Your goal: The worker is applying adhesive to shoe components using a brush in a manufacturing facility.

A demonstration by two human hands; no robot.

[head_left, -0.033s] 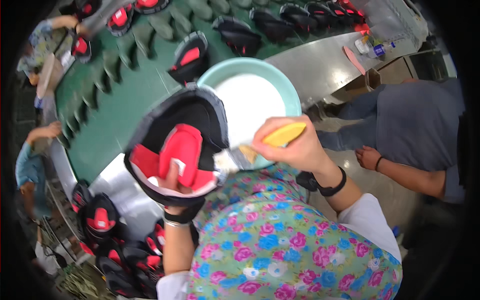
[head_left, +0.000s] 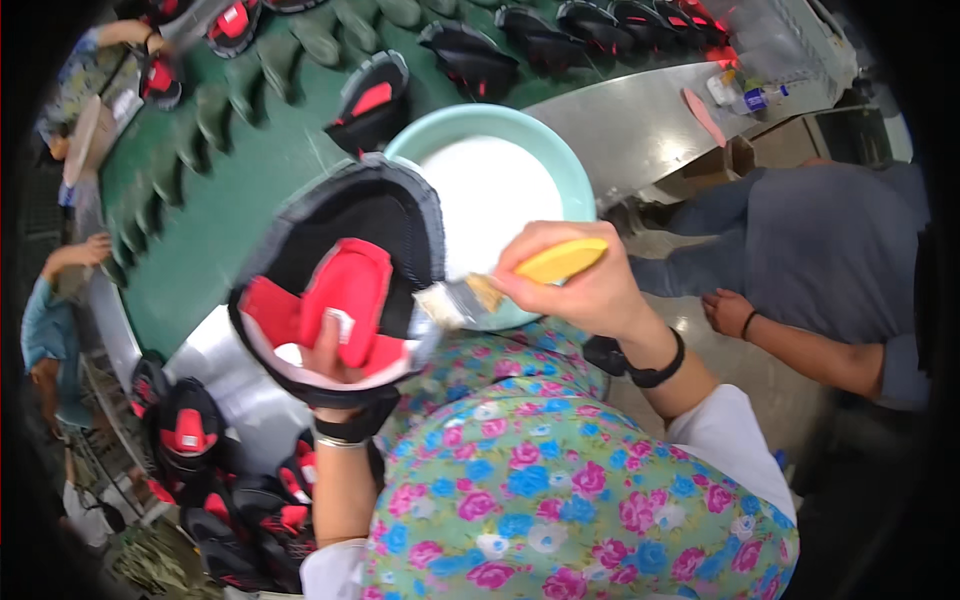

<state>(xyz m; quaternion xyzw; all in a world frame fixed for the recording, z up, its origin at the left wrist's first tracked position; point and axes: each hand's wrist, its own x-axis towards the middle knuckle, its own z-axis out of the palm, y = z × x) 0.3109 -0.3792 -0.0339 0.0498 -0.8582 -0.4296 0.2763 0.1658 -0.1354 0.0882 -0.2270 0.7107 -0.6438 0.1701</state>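
My left hand [head_left: 328, 352] holds a black shoe upper [head_left: 395, 210] with a red tongue and red lining, its thumb on the lining and the other fingers hidden underneath. The opening edge of the upper is rough and grey, tilted up. In my right hand [head_left: 592, 298] is a flat paintbrush [head_left: 562, 262] with a yellow handle. Its whitish bristles are at the lower right edge of the upper; whether they touch cannot be made out. Just behind both hands stands a pale green basin [head_left: 578, 175] with white liquid [head_left: 490, 190] in it.
Black and red uppers [head_left: 470, 60] and dark green shoe-shaped pieces [head_left: 212, 115] line the green belt [head_left: 240, 200]. More uppers [head_left: 230, 530] are heaped at lower left. A person in grey [head_left: 840, 270] is at the right; other people work at the left. A bottle [head_left: 760, 98] lies far right.
The upper, brush and basin sit slightly further left and higher in the picture, as does most of the scene. Both hands keep their hold.
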